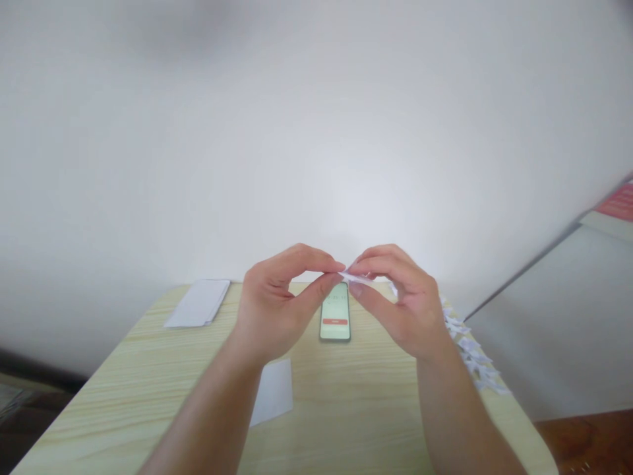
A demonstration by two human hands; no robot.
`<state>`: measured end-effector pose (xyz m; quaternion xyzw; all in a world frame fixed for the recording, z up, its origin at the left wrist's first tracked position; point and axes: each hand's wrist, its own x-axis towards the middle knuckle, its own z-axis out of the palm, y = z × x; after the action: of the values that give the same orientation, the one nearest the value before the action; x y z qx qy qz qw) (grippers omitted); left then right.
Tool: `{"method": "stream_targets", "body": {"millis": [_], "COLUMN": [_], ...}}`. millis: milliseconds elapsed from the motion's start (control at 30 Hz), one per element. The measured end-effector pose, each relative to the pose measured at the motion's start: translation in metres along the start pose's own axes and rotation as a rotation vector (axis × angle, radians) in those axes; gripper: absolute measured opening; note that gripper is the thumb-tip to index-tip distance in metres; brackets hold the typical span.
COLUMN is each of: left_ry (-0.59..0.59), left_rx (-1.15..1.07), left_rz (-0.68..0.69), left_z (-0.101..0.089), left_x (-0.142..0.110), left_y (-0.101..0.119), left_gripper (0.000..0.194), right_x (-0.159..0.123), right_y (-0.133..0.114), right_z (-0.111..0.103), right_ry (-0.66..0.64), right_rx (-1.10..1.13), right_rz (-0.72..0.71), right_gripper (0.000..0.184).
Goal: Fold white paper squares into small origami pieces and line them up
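A small folded piece of white paper (360, 278) is held up above the table, between both hands. My left hand (281, 300) pinches its left end between thumb and forefinger. With thumb and fingers closed, my right hand (398, 297) grips the same paper from the right. The fingertips hide part of it, so its full shape cannot be made out. Behind and below the hands a phone (335, 323) lies on the table, its screen lit with a red bar. A flat white sheet (275, 390) lies partly behind my left forearm.
The pale wood-grain table (366, 409) meets a white wall (316, 132) at the back. A stack of white paper (198, 303) lies at the back left. Several small folded white paper pieces (475, 356) line the right edge, partly hidden by my right arm.
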<state>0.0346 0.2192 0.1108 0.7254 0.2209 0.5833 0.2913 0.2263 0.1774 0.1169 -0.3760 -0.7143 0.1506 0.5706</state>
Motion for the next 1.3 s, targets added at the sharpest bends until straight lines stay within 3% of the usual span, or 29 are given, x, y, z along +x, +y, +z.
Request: {"method": "stream_targets", "body": {"millis": [200, 300, 400, 500, 600, 833, 1133, 1300], "left_ry": [0.064, 0.024, -0.009, -0.020, -0.037, -0.060, -0.101, -0.052], "left_rx": [0.063, 0.104, 0.179, 0.254, 0.310, 0.336, 0.266, 0.297], "left_rz": [0.082, 0.154, 0.252, 0.364, 0.416, 0.444, 0.159, 0.147], "left_z": [0.003, 0.002, 0.003, 0.004, 0.004, 0.005, 0.008, 0.012], "left_x": [-0.001, -0.001, 0.000, 0.001, 0.002, 0.001, -0.001, 0.000], "left_y": [-0.002, -0.002, -0.003, -0.004, -0.006, -0.009, -0.003, -0.007], "left_gripper": [0.018, 0.021, 0.024, 0.028, 0.031, 0.033, 0.018, 0.012], "right_x": [-0.001, 0.000, 0.002, 0.003, 0.004, 0.006, 0.003, 0.003], "right_y": [0.009, 0.012, 0.013, 0.013, 0.014, 0.014, 0.010, 0.009], "right_z": [-0.005, -0.004, -0.001, -0.001, -0.003, -0.003, 0.009, 0.013], "right_ry": [-0.126, -0.069, 0.015, -0.025, -0.060, -0.138, 0.058, 0.064], "right_rx": [0.356, 0.520, 0.554, 0.565, 0.569, 0.669, 0.397, 0.352], "right_rz": [0.204, 0.319, 0.413, 0.509, 0.565, 0.609, 0.462, 0.395], "right_gripper": [0.023, 0.017, 0.014, 0.023, 0.018, 0.007, 0.008, 0.005]}}
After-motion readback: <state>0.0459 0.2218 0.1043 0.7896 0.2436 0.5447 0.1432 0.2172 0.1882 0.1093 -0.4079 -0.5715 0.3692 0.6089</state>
